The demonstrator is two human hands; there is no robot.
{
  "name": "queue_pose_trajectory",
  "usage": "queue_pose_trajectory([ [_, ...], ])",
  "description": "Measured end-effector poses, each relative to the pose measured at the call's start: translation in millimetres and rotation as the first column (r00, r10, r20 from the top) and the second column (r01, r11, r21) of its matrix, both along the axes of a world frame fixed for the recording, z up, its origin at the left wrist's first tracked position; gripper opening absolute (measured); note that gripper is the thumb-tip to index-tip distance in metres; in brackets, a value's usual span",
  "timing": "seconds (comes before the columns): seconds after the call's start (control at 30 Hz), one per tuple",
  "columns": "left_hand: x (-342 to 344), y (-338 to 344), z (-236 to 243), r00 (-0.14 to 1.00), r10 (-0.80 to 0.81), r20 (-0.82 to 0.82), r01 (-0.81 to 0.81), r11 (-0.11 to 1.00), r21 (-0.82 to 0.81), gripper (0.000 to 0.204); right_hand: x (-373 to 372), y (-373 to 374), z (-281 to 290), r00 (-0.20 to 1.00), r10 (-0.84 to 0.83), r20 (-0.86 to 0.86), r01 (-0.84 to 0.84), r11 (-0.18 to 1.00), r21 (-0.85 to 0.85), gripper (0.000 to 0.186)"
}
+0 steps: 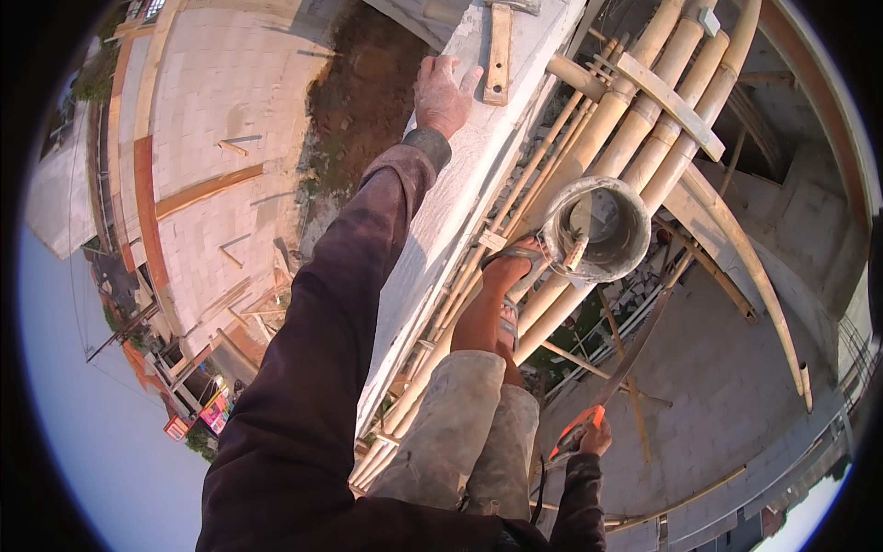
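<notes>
My left hand rests on the pale top of a block wall, its fingers apart and holding nothing. Just beyond it on the wall lies a tool with a flat wooden handle; its metal end is partly cut off by the view's edge. Low at the right, my right hand is closed round the orange handle of a handsaw. The long blade points up and away, past the bucket. A dark, mortar-smeared bucket stands on the bamboo by my feet, with a trowel inside.
I stand on a scaffold of bamboo poles, tied across by a wooden batten, with gaps between poles and a drop below. A curved bamboo pole juts out at right. Left of the wall are bare soil and another block wall.
</notes>
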State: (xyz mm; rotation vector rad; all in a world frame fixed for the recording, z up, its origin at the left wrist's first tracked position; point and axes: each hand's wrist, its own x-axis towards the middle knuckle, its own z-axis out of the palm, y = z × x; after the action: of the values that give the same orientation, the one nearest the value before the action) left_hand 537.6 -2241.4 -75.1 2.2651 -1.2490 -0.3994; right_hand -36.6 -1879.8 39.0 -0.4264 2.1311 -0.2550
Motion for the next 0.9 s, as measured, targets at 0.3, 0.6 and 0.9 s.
queue_pose_trajectory([
  [0.3, 5.3, -109.0, -14.9, 0.991, -0.102, 0.082, 0.050, 0.875, 0.482, 0.079, 1.9, -10.4, -9.3, 0.995, -0.077, 0.065, 0.072, 0.995, 0.073, 0.025],
  [0.6, 58.8, -87.0, 43.0, 0.989, -0.074, 0.126, 0.003, 0.875, 0.484, 0.065, 14.3, -19.1, 9.6, 0.979, -0.180, 0.093, 0.172, 0.981, 0.089, 0.028],
  [0.9, 93.0, 114.8, 122.2, 0.954, -0.206, 0.216, -0.004, 0.715, 0.700, 0.045, 19.0, 0.8, 16.6, 0.952, -0.300, 0.061, 0.295, 0.952, 0.080, 0.021],
])
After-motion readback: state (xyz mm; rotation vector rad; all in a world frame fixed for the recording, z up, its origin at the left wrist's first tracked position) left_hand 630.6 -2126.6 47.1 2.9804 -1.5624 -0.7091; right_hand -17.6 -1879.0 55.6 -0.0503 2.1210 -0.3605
